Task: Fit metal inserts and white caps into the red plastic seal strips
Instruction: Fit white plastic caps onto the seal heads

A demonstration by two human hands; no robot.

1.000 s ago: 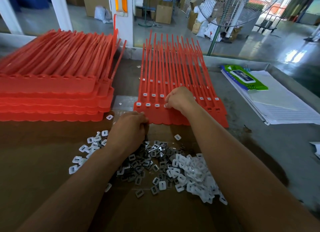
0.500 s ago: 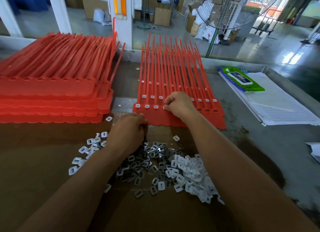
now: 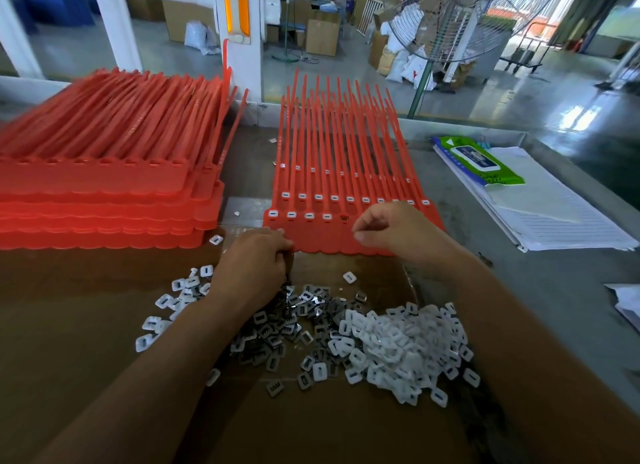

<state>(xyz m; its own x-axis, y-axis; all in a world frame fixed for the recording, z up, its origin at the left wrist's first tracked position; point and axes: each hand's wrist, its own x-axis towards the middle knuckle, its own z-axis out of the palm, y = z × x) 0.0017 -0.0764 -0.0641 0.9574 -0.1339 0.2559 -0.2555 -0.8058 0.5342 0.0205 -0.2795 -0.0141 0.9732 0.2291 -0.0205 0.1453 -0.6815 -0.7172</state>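
Red seal strips point(image 3: 346, 173) lie mid-bench, four front sockets capped, fifth bare; right hand point(image 3: 391, 228) hovers over them, fingers loosely curled, nothing seen held; left hand point(image 3: 252, 266) at their near edge, grip hidden; metal inserts point(image 3: 277, 332) and white caps point(image 3: 401, 342) heaped on cardboard point(image 3: 104, 308).

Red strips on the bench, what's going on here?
A person is fitting caps into the front strip sheet. Four sit in its near row; the next socket is empty. The right hand hovers beside it, loosely curled. The left hand rests at the sheet's edge, by the inserts.
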